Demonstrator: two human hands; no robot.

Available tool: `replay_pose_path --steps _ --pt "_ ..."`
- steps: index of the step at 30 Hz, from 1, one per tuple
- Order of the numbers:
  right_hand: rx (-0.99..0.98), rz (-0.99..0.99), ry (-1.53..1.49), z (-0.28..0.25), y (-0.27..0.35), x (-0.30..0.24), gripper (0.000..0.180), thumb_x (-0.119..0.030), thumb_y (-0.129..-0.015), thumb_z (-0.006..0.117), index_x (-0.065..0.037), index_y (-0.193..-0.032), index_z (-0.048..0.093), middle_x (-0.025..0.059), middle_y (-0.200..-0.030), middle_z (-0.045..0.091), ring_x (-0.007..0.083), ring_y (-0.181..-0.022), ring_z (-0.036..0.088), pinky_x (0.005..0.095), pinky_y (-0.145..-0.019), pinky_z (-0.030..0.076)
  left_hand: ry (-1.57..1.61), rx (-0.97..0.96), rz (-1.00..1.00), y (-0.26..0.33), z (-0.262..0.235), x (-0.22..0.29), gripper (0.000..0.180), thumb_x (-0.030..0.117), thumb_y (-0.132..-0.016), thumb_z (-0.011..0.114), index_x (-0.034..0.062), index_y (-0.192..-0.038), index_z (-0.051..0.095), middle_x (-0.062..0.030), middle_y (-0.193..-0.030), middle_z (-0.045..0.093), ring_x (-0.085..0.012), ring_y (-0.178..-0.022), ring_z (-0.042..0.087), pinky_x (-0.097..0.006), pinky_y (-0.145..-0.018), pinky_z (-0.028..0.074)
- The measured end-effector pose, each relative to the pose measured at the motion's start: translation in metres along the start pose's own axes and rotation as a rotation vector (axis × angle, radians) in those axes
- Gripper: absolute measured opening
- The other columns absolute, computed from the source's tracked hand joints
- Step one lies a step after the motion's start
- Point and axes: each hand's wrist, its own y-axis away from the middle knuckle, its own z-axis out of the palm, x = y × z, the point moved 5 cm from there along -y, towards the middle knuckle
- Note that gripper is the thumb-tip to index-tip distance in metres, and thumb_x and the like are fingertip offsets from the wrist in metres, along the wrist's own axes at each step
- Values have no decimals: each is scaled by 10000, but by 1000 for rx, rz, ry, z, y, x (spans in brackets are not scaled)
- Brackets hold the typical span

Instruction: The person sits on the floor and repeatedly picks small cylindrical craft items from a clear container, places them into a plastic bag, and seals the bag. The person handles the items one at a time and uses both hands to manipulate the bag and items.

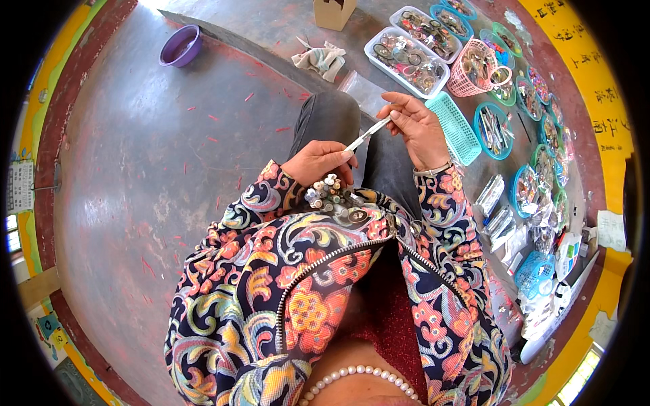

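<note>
Over my lap, a slim white pen-like stick [366, 136] slants up to the right between my two hands. My left hand [315, 162] is closed on its lower end, thumb against fingers. At its upper end, my right hand [414, 130] pinches the tip between thumb and finger, its other fingers loosely curled. Just below my left fingers is a bundle of pens [330, 192], seen from their round ends in white, brown and grey. Whether the left hand's lower fingers also hold this bundle is hidden. A bracelet circles my right wrist.
An empty-looking turquoise basket [452, 126] stands beside my right hand. Past it are a blue basket of slim sticks [495, 130], a pink basket [467, 80] and white trays [408, 61] of small items. A purple basin [181, 47] and a cloth [320, 60] lie farther off.
</note>
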Motion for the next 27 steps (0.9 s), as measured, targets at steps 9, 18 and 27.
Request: replay_pose_path --steps 9,18,27 --pt "94 215 69 4 4 22 161 -192 -809 638 -43 -829 580 14 -743 610 56 -587 538 166 -488 398 -45 36 68 1 1 4 266 254 -923 446 7 -938 545 -94 -735 622 -133 -656 602 -240 -616 486" --pt "-91 207 -65 6 2 19 152 -170 -849 581 -30 -903 603 22 -794 608 56 -682 556 168 -572 421 -2 3 29 2 3 5 278 228 -929 429 -25 -921 545 -110 -739 620 -157 -709 606 -260 -670 480" --pt "14 192 1 12 5 12 197 -223 -835 604 -29 -869 607 17 -769 597 54 -654 541 172 -532 412 12 -24 33 0 2 0 287 272 -927 434 8 -941 544 -110 -740 626 -153 -670 609 -250 -621 489"
